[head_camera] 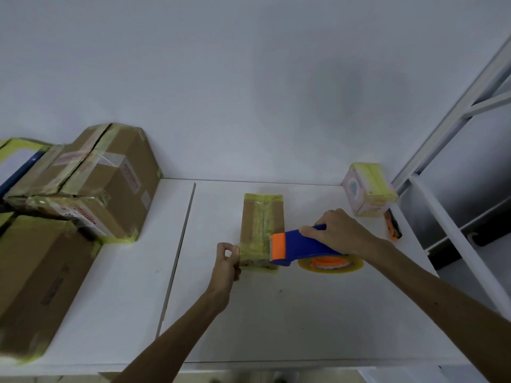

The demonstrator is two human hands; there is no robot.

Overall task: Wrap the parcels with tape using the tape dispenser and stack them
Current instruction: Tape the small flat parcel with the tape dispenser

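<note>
Count: 1 tape dispenser [301, 246], blue w/ orange head, carrying 1 tape roll [330, 264] of yellowish tape. Parcels: 1 small parcel [262, 225] at table centre, brown card w/ yellow-green tape along its top & over both ends. 1 pink box [366, 193], also taped, sits at the far R corner. A stack of parcels [91, 189] is at far L, approx 4 cardboard boxes. That count is unsure, since they overlap & blur at the edge of view. All have yellow tape on their edges. 2 hands in view.

The person's right hand [336, 230] is closed round the dispenser's blue handle, w/ the orange head pressed on the small parcel's near R side. The roll sits just off the parcel, low over the table [249, 313]; can't tell if it touches. The left hand [226, 258] pinches the parcel's near L corner btw thumb & forefinger, other fingers curled.

Around: 1 orange cutter [392, 226] lies on the table just beside the pink box, R of the right hand. A white shelf frame [453, 205] stands along the table's R edge, w/ a plain wall [249, 78] behind. The dispenser & right hand hide the parcel's near R corner.
</note>
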